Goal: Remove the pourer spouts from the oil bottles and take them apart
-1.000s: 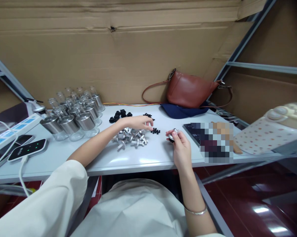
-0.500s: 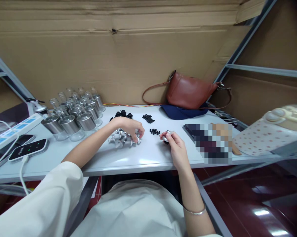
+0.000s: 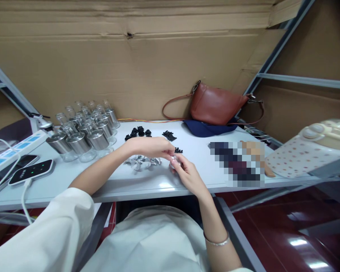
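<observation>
In front of me my right hand (image 3: 189, 174) grips a small silvery cap (image 3: 174, 162) between thumb and fingers. My left hand (image 3: 157, 146) meets it from the left, its fingers pinched together at the cap's top; what lies between those fingertips is too small to make out. Below the left wrist lies a pile of silvery metal parts (image 3: 141, 162). Small black plugs (image 3: 179, 150) show just behind the hands, partly covered. Farther back are a cluster of black round caps (image 3: 138, 132) and a heap of thin black pieces (image 3: 169, 135).
Several glass bottles with metal sleeves (image 3: 80, 141) stand at the left, near a power strip (image 3: 18, 149) and a phone-like device (image 3: 31, 172). A brown bag (image 3: 217, 104) rests on a dark blue cloth (image 3: 208, 128). A dotted container (image 3: 293, 155) is at the right.
My left hand has left the metal pile and moved right. My right hand has come left with the cap, and both hands now meet.
</observation>
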Tool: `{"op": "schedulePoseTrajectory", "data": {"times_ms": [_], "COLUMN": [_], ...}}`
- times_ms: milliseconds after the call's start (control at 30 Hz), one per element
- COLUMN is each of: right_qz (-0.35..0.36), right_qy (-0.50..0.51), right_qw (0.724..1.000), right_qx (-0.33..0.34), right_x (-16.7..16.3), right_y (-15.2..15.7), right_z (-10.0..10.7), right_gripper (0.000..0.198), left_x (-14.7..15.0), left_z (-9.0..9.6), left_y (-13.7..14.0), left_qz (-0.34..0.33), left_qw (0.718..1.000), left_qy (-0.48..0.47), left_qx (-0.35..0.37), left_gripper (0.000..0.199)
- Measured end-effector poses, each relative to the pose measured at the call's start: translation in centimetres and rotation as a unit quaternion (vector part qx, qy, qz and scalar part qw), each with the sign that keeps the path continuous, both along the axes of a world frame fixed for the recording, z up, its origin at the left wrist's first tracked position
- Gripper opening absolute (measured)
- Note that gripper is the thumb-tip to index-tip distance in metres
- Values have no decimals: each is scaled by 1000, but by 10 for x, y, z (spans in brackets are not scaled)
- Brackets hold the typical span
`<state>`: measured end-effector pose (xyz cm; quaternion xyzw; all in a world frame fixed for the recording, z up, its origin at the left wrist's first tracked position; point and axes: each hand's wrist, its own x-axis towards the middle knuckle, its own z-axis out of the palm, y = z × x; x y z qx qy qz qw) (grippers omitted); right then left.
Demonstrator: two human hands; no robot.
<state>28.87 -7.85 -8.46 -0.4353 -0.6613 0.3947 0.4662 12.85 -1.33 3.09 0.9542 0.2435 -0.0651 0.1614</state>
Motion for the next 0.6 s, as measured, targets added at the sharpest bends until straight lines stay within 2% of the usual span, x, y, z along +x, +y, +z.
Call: {"op": "schedulePoseTrajectory", "data": {"times_ms": [67,167,267,400,533,600], "right_qz": [-9,-32,-56,-91,-102,-84], "right_qy": [42,115,150,159,153,154], "right_qw": [999,993,987,983,983,985], "right_qx": [-9,-13,-14,-15,-7,-8], "right_x": [1,2,4,8,11,12], "right_y": [0,3,5,7,5,4], "right_z": [-3,-8,-9,-7,-6,-7], "right_gripper": [37,50,41,37,31,37], "left_x": [-3,-5,-6,-2,5,8], "left_z": [2,6,6,-3,-9,-7], "left_y": [2,3,2,-1,-12,-19], "left_qz": [-4,27,53,45,28,6], "left_qw": [1000,999,998,998,987,974], "left_qy": [-8,-7,12,9,-3,9], "left_qx": [9,23,29,53,158,224], "left_gripper": [24,24,26,25,23,20]}}
